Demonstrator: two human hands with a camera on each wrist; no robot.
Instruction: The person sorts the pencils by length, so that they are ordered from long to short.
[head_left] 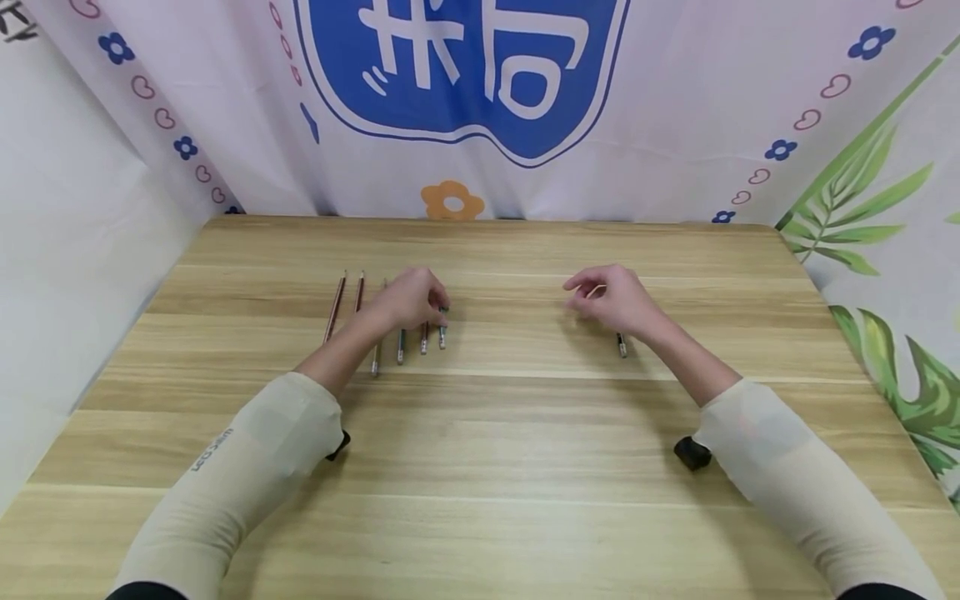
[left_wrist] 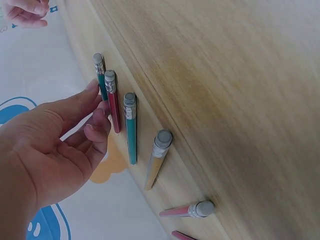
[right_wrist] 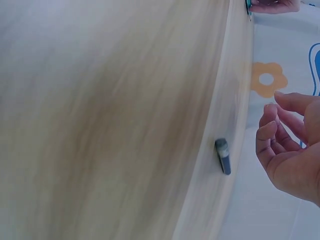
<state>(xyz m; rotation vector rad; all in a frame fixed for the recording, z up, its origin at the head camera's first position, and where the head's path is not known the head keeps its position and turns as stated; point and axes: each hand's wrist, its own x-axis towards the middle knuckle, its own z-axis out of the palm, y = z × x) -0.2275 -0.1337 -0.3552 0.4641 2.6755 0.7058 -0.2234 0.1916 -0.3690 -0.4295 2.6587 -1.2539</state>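
Several eraser-tipped pencils lie in a row on the left half of the table. My left hand (head_left: 411,298) is at the right end of that row, its thumb and fingertips pinching a green pencil (left_wrist: 100,75). Next to it lie a red pencil (left_wrist: 113,100), another green pencil (left_wrist: 130,130) and a yellowish pencil (left_wrist: 159,160). Two reddish pencils lie farther left, one of them a dark red pencil (head_left: 335,307). Over the right half, my right hand (head_left: 611,298) holds nothing, its fingers loosely bent. Beside it lies a dark pencil (head_left: 622,345), mostly hidden by the hand in the head view.
The wooden table (head_left: 495,450) reaches back to a white curtain (head_left: 660,183) with a blue emblem and an orange flower. Leaf-printed cloth (head_left: 892,333) hangs along the right edge, plain white cloth (head_left: 75,208) along the left.
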